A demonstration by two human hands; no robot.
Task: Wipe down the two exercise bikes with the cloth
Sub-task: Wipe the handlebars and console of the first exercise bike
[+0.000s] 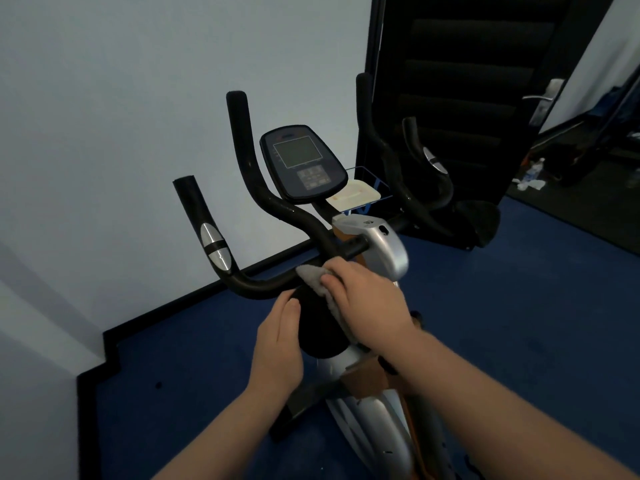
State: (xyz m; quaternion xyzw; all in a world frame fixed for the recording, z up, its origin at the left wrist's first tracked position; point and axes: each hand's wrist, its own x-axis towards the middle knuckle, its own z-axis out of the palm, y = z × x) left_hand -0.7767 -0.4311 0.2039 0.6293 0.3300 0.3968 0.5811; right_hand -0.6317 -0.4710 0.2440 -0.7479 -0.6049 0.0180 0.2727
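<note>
A person's right hand (367, 299) presses a soft grey cloth (313, 280) against the exercise bike (374, 244) handlebar (263, 284), fingers flat and together; the left hand (277, 344), fingers together, steadies the padded post. The limp cloth likely needs bunching.

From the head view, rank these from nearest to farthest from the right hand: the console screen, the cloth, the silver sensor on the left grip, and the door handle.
1. cloth: under the right hand, pressed on the handlebar.
2. silver sensor: on the near left grip, left of the hand.
3. console screen: above the hand, at the bike's centre.
4. door handle: far upper right, on the dark door.
</note>
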